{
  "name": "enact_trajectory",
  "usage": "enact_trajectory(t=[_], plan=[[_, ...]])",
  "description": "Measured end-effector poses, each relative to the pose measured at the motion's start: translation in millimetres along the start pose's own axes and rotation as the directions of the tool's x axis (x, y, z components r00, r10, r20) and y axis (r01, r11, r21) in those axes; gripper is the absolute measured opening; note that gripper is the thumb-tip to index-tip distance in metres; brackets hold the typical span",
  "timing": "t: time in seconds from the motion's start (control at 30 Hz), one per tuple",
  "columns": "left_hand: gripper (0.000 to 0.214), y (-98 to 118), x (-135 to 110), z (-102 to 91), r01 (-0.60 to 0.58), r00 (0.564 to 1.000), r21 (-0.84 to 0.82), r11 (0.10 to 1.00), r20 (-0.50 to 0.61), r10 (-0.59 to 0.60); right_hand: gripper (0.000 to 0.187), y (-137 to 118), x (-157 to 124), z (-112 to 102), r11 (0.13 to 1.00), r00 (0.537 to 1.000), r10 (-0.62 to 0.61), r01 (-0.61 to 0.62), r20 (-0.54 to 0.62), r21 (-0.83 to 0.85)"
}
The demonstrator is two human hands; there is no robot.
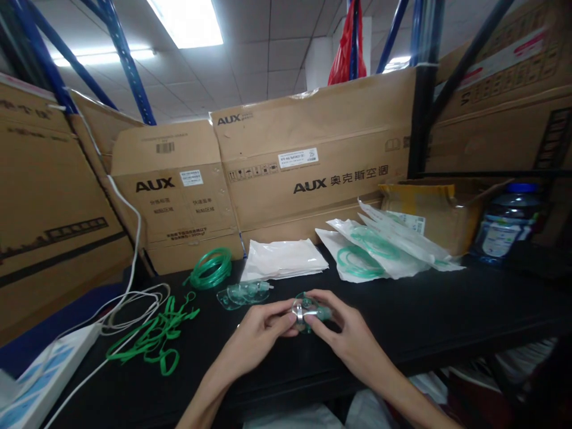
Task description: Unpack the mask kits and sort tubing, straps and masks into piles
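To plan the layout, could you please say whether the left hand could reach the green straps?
Probably yes: nothing appears to stand between the left hand and the green straps, though it's busy holding the mask.

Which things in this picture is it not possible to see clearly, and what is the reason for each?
All in the head view:
- Clear-green mask: partly covered by the left hand and right hand holding it.
- Power strip: cut off by the picture's edge at lower left.
- Bottle: small print too blurred to read.
- Carton: front partly hidden behind the packets.
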State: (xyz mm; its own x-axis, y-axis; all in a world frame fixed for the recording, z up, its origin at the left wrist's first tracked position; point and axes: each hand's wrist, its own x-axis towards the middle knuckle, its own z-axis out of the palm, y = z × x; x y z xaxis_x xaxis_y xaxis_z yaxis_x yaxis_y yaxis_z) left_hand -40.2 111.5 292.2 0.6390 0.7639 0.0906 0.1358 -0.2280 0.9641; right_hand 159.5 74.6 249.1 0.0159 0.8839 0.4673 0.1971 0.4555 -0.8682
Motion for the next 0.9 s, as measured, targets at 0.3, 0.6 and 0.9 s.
enact_trajectory(t=[0.3,0.6,0.9], plan=[[0.037,-20,-3,19.0,-0.066,0.969,0.103,0.992,-0.229,0.088,0.02,-1,-4,2,0.995,0.999,0.027,-0.022,0.047,-0.101],[0.026,-19,-8,22.5,-0.07,0.933,0.131,0.989,-0.341,0.111,0.019,-5,-8,5,0.971,0.998,-0.018,0.033,0.065,-0.238],[0.024,-13,-16,33.8,-0.089,0.923,0.352,0.932,-0.323,0.21,0.023,-5,-9,4,0.957,0.998,-0.066,0.059,-0.015,-0.284]])
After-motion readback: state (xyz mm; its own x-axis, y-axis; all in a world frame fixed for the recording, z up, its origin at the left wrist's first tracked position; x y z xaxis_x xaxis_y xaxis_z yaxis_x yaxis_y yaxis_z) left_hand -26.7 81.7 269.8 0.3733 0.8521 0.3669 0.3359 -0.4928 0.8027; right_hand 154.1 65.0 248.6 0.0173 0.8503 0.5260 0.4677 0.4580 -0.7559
